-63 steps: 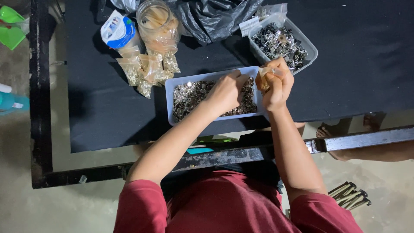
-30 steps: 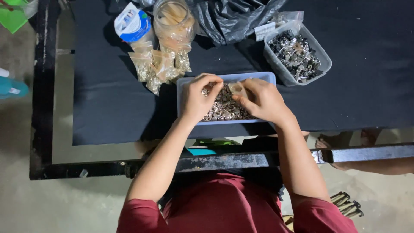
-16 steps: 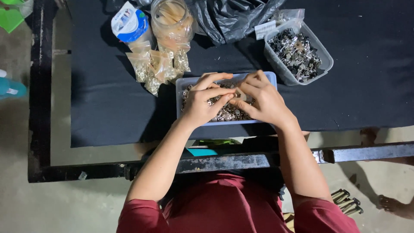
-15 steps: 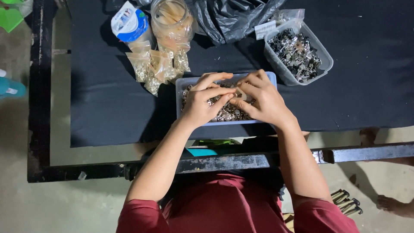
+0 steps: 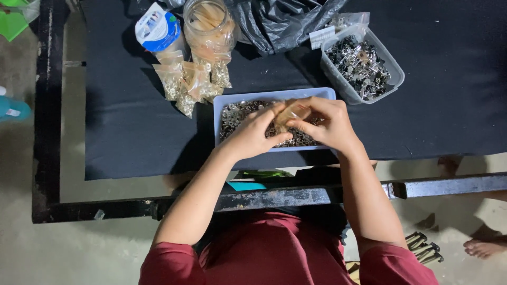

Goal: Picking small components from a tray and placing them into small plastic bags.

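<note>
Small clear bag point(image 5: 289, 112) pinched between both hands over the blue tray point(image 5: 224, 105) of small metal parts; bag contents too small to make out. Left hand point(image 5: 252, 133) and right hand point(image 5: 325, 122) meet fingertip to fingertip, each clamped on the bag. Filled bags point(image 5: 187, 84) lie just left.

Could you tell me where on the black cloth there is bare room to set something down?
Bare cloth lies left of the blue tray, below the filled bags. More lies right of the tray, below the clear tub. The top edge is crowded with a jar and black bag.
</note>
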